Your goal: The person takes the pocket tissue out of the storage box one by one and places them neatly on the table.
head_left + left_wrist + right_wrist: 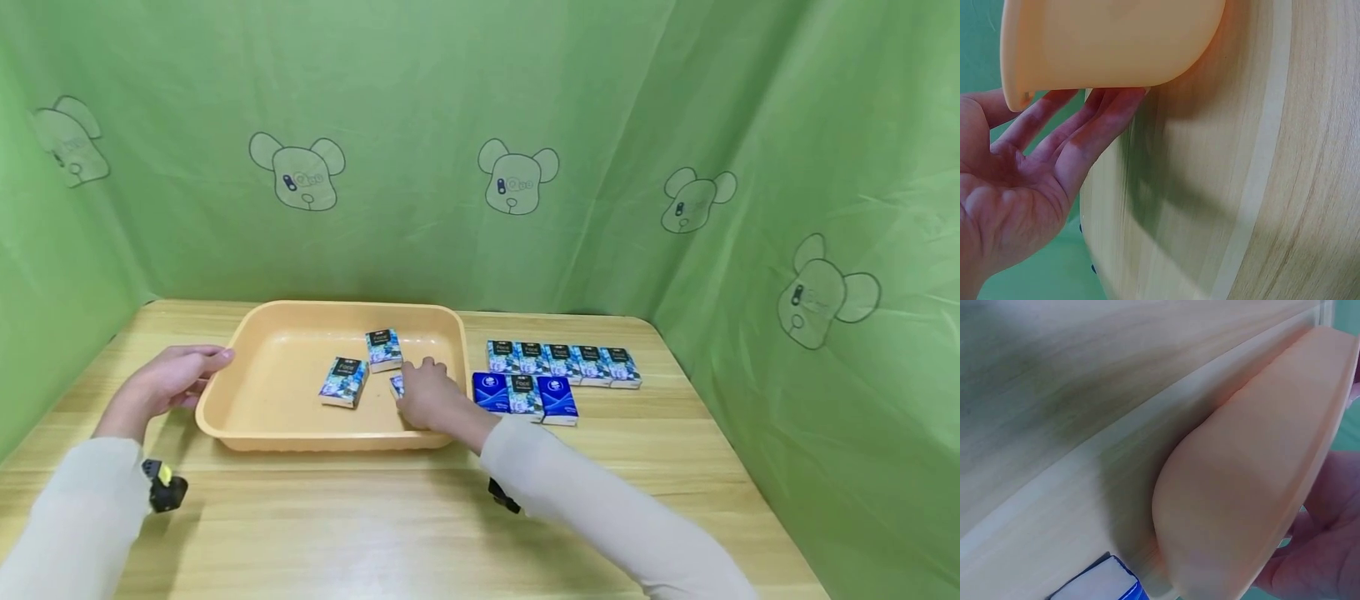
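Note:
A peach-coloured plastic tray [258, 433] stands on the wooden table. My left hand [176, 373] holds it by its left rim, thumb over the edge and the other fingers [1094, 134] against the outer wall. Inside the tray's right part, my right hand [433, 398] grips a small pocket tissue pack [397, 385], mostly hidden by the fingers. Two more floral tissue packs lie in the tray, one tissue pack [343, 382] near the middle and another tissue pack [385, 348] farther back. In the right wrist view the tray's wall hides the fingertips.
Right of the tray, a back row of several floral tissue packs [561, 363] lies side by side. In front of it is a shorter row, with a floral pack [524, 398] between two blue packs [557, 398]. A green curtain [420, 75] surrounds the table [337, 525].

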The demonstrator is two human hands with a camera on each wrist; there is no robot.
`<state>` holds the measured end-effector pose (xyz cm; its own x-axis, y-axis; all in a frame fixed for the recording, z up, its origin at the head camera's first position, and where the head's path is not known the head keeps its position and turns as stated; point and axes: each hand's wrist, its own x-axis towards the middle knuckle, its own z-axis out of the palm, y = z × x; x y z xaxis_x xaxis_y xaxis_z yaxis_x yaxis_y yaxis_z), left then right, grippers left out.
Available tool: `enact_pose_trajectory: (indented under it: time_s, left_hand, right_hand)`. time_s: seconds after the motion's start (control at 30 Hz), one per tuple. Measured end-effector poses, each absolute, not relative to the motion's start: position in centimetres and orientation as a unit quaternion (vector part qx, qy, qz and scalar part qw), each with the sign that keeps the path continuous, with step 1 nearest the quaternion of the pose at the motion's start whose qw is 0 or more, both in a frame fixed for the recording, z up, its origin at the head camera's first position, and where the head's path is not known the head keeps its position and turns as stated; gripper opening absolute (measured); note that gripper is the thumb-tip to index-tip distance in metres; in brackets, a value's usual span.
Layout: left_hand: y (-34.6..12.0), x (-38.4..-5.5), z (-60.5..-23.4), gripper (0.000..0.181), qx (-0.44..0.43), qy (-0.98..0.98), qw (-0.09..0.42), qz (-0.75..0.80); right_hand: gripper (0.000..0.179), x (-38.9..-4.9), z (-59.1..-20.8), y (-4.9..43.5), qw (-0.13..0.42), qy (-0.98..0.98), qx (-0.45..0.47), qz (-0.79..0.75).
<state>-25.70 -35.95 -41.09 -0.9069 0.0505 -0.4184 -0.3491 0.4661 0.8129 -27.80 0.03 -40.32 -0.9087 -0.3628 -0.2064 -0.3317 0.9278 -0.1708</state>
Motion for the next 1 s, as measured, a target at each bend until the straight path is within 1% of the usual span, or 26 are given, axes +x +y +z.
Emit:
enact_pose_trajectory:
  time_s: [0.23,0.47,0.6,0.63,0.77,0.83,0.87,0.9,1.0]
  left_hand:
    - [-35.9,-25.6,-41.0,0.075,-0.089,0.831,0.195,0.513]
    - [-35.8,-25.6,-41.0,0.075,-0.090,0.831,0.195,0.514]
    - [-35.8,-25.6,-41.0,0.074,-0.091,0.831,0.197,0.512]
    - [-35.8,-25.6,-41.0,0.074,-0.091,0.831,0.198,0.512]
    - [-35.8,-25.7,-41.0,0.074,-0.090,0.832,0.199,0.511]
    - [-35.9,-25.7,-41.1,0.074,-0.089,0.833,0.198,0.510]
    - [-35.9,-25.7,-41.1,0.074,-0.088,0.833,0.198,0.509]
    - [-35.9,-25.7,-41.1,0.074,-0.088,0.834,0.198,0.508]
    - [-35.9,-25.7,-41.0,0.074,-0.086,0.834,0.198,0.507]
  right_hand:
    - [0.066,-27.5,-39.8,0.7,0.136,0.966,-0.207,-0.075]
    - [0.049,-28.0,-39.8,1.2,0.133,0.960,-0.227,-0.091]
    - [0.045,-28.1,-39.8,1.2,0.131,0.962,-0.222,-0.094]
    - [0.047,-28.1,-39.8,1.2,0.130,0.963,-0.217,-0.096]
    - [0.065,-28.4,-39.8,1.2,0.131,0.967,-0.186,-0.116]
    - [0.070,-28.5,-39.8,1.2,0.136,0.969,-0.167,-0.123]
    - [0.070,-28.6,-39.8,1.2,0.140,0.969,-0.160,-0.127]
    - [0.065,-28.6,-39.8,1.2,0.142,0.969,-0.155,-0.129]
    - [0.048,-28.8,-39.8,1.3,0.150,0.968,-0.155,-0.124]
